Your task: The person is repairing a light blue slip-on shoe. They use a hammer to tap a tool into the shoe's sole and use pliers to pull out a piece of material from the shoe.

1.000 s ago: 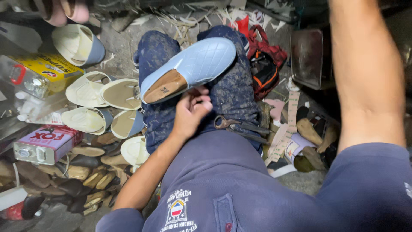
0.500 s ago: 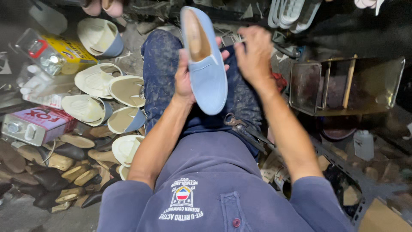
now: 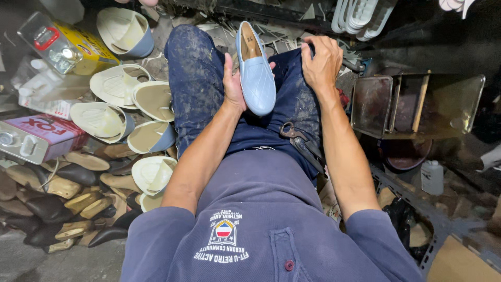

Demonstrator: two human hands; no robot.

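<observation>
Shoe (image 3: 255, 70) lowered onto lap | left hand (image 3: 233, 78) grips it | right hand (image 3: 321, 62) seemingly loose | cluttered dim floor (image 3: 78, 261)

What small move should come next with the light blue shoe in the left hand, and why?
Probably bring the right hand across to steady the light blue shoe. The left hand holds it upright from one side only, while the right hand rests on the knee beside it, empty as far as visible.
</observation>
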